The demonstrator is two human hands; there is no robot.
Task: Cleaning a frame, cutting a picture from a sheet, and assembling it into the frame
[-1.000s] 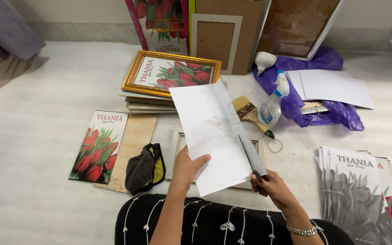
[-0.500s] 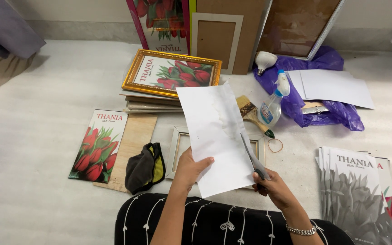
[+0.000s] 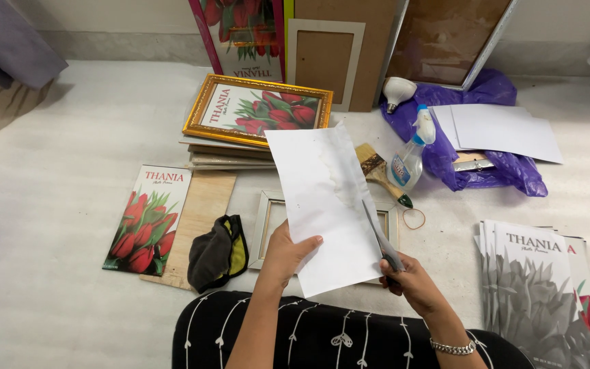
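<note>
My left hand [image 3: 288, 253] grips the lower left edge of a white sheet of paper [image 3: 319, 198], held up and tilted over the floor. My right hand [image 3: 411, 280] is closed around the handles of a pair of scissors [image 3: 379, 236], whose blades lie along the sheet's right edge. The paper carries a faint stain near its upper right. Under it lies a small pale picture frame [image 3: 265, 225], partly hidden by the sheet.
A stack of frames topped by a gold-framed tulip print [image 3: 257, 109] lies beyond. A tulip print [image 3: 146, 219], wooden board and dark cloth [image 3: 218, 251] lie left. Brush [image 3: 377, 171], spray bottle [image 3: 410, 156], purple bag [image 3: 472, 143] and stacked prints [image 3: 534, 280] sit right.
The sheet has shifted slightly right and more upright, and the scissors have moved up along its right edge. Both hands stay low in the view.
</note>
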